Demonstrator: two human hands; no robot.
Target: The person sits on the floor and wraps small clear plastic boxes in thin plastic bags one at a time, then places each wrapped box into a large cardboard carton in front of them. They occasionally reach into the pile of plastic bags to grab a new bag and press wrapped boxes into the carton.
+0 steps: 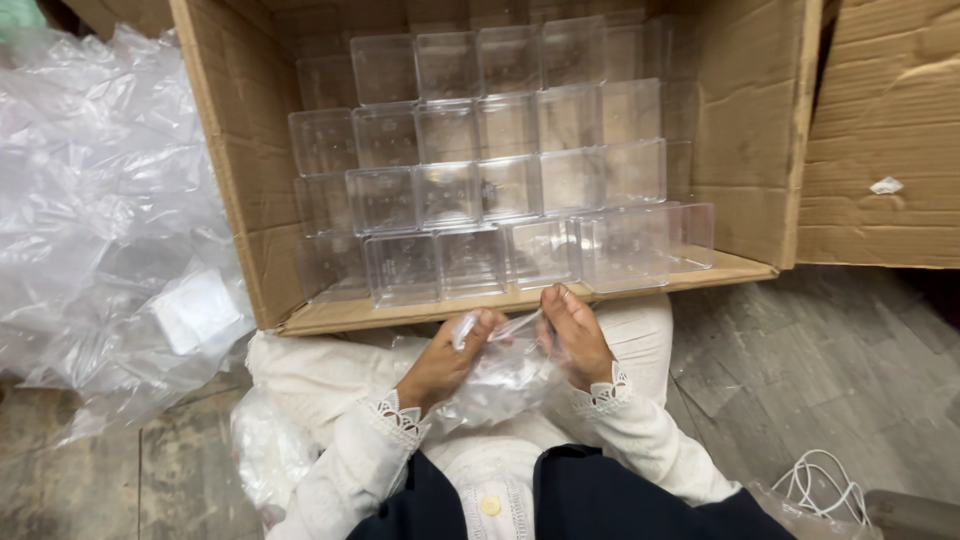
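Observation:
My left hand and my right hand are close together over my lap, both gripping a clear plastic bag that is crumpled between them. The bag seems to wrap something clear, but I cannot tell what. Just beyond my hands lies a big cardboard box on its side, its open face toward me. Inside it, several clear plastic cube boxes are stacked in neat rows; the lowest row reaches the box's front edge.
A heap of loose clear plastic bags fills the left side. More crumpled plastic lies by my left knee. A second cardboard box stands at the right. A white cord lies on the grey floor at the lower right.

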